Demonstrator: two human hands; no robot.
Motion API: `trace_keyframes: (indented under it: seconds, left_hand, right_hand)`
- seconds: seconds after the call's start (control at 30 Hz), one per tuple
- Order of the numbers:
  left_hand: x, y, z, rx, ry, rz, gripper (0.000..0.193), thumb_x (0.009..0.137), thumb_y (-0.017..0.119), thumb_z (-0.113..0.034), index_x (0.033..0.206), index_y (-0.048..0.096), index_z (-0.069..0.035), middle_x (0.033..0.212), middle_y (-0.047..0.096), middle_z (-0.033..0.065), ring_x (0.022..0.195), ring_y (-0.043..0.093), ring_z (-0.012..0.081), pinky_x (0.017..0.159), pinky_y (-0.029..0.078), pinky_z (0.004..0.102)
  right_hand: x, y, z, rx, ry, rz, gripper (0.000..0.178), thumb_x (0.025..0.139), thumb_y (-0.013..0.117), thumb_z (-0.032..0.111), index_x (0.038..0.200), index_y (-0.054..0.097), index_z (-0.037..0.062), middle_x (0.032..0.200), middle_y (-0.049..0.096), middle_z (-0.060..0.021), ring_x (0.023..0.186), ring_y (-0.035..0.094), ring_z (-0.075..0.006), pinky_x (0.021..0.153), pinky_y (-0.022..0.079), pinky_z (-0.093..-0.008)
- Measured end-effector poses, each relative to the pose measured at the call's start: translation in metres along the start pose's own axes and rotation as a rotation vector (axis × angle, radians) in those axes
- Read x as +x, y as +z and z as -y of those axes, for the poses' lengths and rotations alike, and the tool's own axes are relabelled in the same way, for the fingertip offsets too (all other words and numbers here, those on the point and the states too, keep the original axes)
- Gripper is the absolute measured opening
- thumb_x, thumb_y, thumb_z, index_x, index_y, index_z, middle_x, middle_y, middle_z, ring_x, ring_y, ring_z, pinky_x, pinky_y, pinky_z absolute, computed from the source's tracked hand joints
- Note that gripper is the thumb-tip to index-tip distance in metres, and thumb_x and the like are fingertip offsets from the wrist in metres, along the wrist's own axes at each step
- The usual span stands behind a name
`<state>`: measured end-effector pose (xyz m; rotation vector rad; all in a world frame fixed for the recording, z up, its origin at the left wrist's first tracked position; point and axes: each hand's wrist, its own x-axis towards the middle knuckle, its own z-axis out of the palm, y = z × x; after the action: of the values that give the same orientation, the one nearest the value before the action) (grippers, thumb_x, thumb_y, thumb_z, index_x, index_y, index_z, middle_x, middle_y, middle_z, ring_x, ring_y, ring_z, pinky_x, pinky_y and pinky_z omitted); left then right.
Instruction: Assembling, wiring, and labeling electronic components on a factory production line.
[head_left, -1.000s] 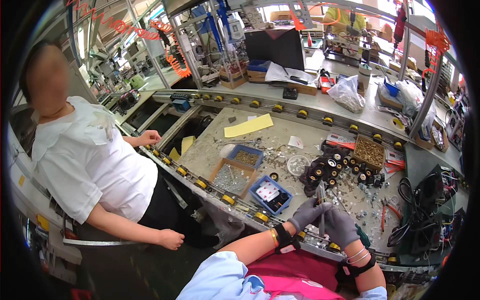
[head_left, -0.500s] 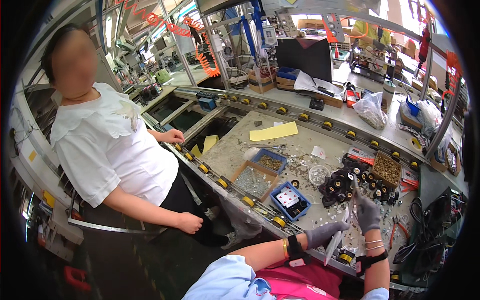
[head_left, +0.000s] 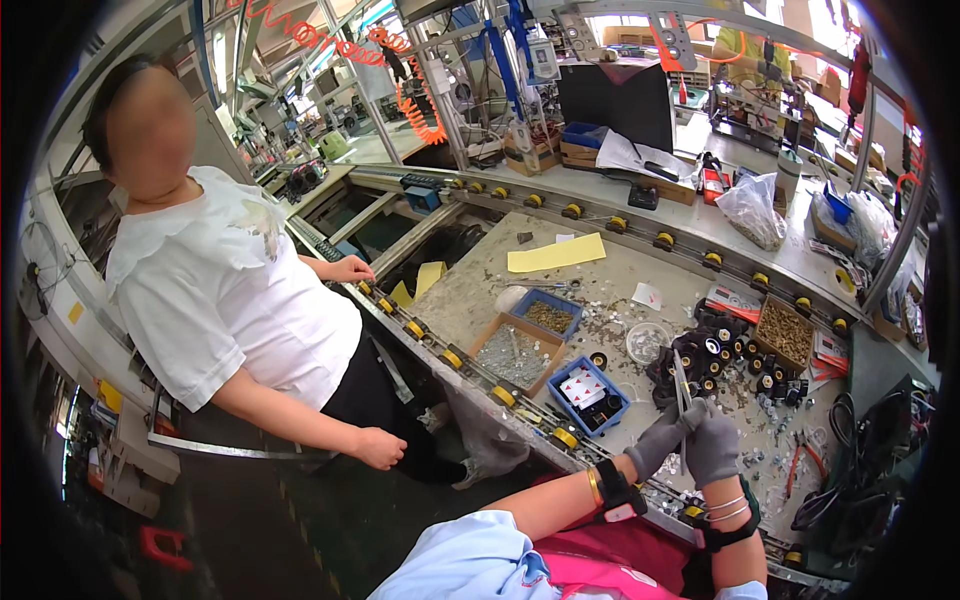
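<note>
My left hand [head_left: 657, 446], in a grey glove, is closed around a thin, flat silvery piece [head_left: 683, 385] that stands upright, nearly edge-on. My right hand [head_left: 712, 447], also gloved in grey, is closed right beside it, against the same piece. Whether a slim tool is also in my right fingers is hidden. Just beyond the hands lies a heap of black round knobs [head_left: 712, 347] with light centres. Small loose metal parts are scattered around on the worktable [head_left: 625, 290].
A blue bin [head_left: 620, 420] with white cards stands left of my hands, near a cardboard tray [head_left: 555, 360] of small metal parts. Brass parts fill another box [head_left: 785, 333]. Orange-handled pliers [head_left: 808, 462] lie at right. A co-worker [head_left: 230, 290] stands at left beyond the roller rail.
Both hands have come together and moved slightly away from me. The flat piece, low in my left hand before, now stands upright between the hands. The head view has shifted slightly.
</note>
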<state>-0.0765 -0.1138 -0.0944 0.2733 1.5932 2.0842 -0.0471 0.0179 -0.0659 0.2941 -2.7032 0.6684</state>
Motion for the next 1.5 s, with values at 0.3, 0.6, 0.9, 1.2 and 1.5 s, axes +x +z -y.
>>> trace_keyframes:
  seconds: [0.3, 0.6, 0.9, 1.2, 1.5]
  left_hand:
    - [0.003, -0.008, 0.033, -0.477, -0.303, 0.209, 0.03, 0.091, 0.057, -0.03, 0.111, 0.059, -0.007, 0.096, 0.064, 0.0051, 0.083, 0.062, 0.0166, 0.075, 0.051, 0.0294]
    - [-0.053, -0.006, -0.023, -0.491, -0.5, 0.228, 0.036, 0.081, 0.055, -0.011, 0.115, 0.055, 0.001, 0.097, 0.063, 0.0111, 0.083, 0.064, 0.0214, 0.072, 0.056, 0.0353]
    - [-0.041, 0.002, -0.052, -0.423, 0.089, 0.091, 0.059, 0.084, 0.054, -0.01, 0.14, 0.036, -0.003, 0.145, 0.04, 0.0173, 0.134, 0.04, 0.032, 0.11, 0.035, 0.0411]
    - [-0.049, -0.015, -0.031, 0.823, 0.63, 0.192, 0.088, 0.071, 0.083, -0.025, 0.139, 0.034, 0.0, 0.138, 0.045, 0.0145, 0.123, 0.048, 0.0261, 0.102, 0.042, 0.0386]
    - [-0.08, -0.034, -0.09, -0.579, -0.061, 0.663, 0.104, 0.081, 0.042, -0.078, 0.147, 0.02, 0.0, 0.151, 0.026, 0.0193, 0.138, 0.033, 0.0306, 0.106, 0.028, 0.0639]
  right_hand:
    - [-0.018, -0.003, -0.009, 0.019, 0.121, -0.034, 0.02, 0.078, 0.06, 0.008, 0.096, 0.059, 0.001, 0.082, 0.061, -0.0187, 0.074, 0.061, -0.0392, 0.064, 0.05, -0.0463]
    - [-0.006, 0.014, -0.108, -0.451, 0.286, -0.113, 0.01, 0.084, 0.05, 0.007, 0.088, 0.059, 0.0075, 0.079, 0.061, -0.0162, 0.071, 0.061, -0.0351, 0.061, 0.05, -0.0447]
    - [-0.025, -0.044, -0.022, 0.83, 0.571, 0.166, 0.063, 0.094, 0.056, 0.043, 0.142, 0.037, 0.0078, 0.13, 0.053, -0.0183, 0.105, 0.061, -0.0273, 0.083, 0.054, -0.0375]
    - [-0.03, -0.018, 0.041, 1.801, 0.605, 0.078, 0.051, 0.09, 0.067, 0.015, 0.132, 0.041, 0.0035, 0.116, 0.059, -0.0096, 0.105, 0.06, -0.0166, 0.091, 0.051, -0.0314]
    - [-0.014, -0.094, 0.005, 0.807, 0.146, 0.021, 0.065, 0.071, 0.076, -0.003, 0.13, 0.048, 0.005, 0.122, 0.058, -0.0078, 0.113, 0.055, -0.0161, 0.096, 0.047, -0.0319]
